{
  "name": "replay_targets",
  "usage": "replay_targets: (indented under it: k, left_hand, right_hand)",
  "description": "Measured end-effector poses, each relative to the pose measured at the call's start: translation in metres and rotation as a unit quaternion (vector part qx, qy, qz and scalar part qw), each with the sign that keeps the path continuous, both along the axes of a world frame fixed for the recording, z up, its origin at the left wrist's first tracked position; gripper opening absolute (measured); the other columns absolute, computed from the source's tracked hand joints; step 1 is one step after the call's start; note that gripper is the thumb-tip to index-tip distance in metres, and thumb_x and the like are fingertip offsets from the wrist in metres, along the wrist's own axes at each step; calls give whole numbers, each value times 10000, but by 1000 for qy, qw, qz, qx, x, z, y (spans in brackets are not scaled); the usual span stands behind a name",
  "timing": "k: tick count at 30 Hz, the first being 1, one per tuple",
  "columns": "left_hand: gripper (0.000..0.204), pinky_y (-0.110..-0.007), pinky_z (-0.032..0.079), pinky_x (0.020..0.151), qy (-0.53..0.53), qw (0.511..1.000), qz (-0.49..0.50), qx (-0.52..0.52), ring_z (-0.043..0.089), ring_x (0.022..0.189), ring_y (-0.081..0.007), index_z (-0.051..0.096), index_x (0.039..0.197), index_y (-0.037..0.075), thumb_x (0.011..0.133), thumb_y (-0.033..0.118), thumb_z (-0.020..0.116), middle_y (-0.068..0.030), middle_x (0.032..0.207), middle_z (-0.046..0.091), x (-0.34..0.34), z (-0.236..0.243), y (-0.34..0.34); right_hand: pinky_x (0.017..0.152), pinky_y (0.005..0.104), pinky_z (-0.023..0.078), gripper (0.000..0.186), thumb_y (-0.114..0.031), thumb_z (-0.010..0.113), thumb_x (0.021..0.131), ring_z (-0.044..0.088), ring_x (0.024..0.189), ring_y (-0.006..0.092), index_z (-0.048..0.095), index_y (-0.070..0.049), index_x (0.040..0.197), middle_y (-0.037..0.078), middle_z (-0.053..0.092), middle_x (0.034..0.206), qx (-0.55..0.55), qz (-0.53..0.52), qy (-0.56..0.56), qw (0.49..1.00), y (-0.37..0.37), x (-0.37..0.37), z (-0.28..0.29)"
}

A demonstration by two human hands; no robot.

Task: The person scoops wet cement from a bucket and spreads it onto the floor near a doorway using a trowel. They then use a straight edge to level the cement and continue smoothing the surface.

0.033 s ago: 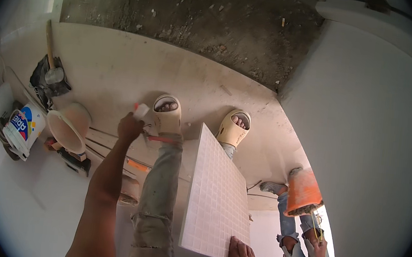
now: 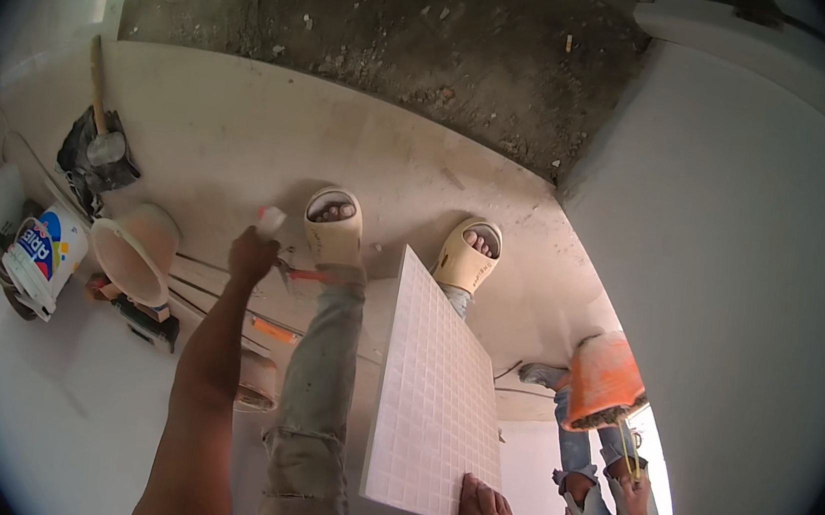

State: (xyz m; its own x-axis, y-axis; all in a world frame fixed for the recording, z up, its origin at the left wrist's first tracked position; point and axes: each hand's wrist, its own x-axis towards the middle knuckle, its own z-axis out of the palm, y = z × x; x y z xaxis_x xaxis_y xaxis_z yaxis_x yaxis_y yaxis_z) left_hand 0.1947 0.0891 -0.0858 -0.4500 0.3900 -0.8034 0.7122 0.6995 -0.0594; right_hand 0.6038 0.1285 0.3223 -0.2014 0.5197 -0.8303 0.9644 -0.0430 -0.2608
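Note:
My left hand (image 2: 254,251), fingers closed, holds a small white-and-red object (image 2: 272,221). Just right of it is a red-handled tool (image 2: 310,275) with a metal end; whether I hold that too, I cannot tell. My right hand (image 2: 478,511) grips the bottom edge of a large, pale square tile (image 2: 435,381), tilted, with a grid pattern on the face toward me. My feet in beige slides (image 2: 332,234) stand apart on the pale floor (image 2: 224,137).
At left are a long-handled mallet (image 2: 106,145) on dark cloth, a white bucket (image 2: 46,254), a pink bucket (image 2: 132,248), cords and tools. Dark rubble ground (image 2: 387,24) lies ahead. At right, another person (image 2: 574,445) carries an orange bucket (image 2: 607,368) beside a white wall (image 2: 731,291).
My left hand and the objects by it have shifted slightly left. The other person's orange bucket has moved a little up and left.

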Motion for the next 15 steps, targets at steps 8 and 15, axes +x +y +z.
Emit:
replay_targets:
  k: [8, 15]
  left_hand:
    - [545, -500, 514, 826, 108, 989, 65, -79, 655, 980, -436, 641, 1038, -78, 784, 401, 692, -286, 1007, 672, -133, -9, -123]
    - [712, -446, 458, 981, 1, 998, -53, 22, 538, 1196, -403, 483, 1301, -50, 802, 368, 773, -251, 1305, 518, -101, 17, -109]
  right_hand:
    - [853, 402, 511, 727, -64, 701, 571, 630, 956, 315, 538, 59, 1269, 149, 601, 1044, -58, 17, 33, 998, 1, 13, -8]
    - [790, 382, 516, 568, -25, 645, 607, 639, 887, 290, 586, 57, 1166, 129, 599, 958, -11, -19, 33, 999, -9, 12, -13]
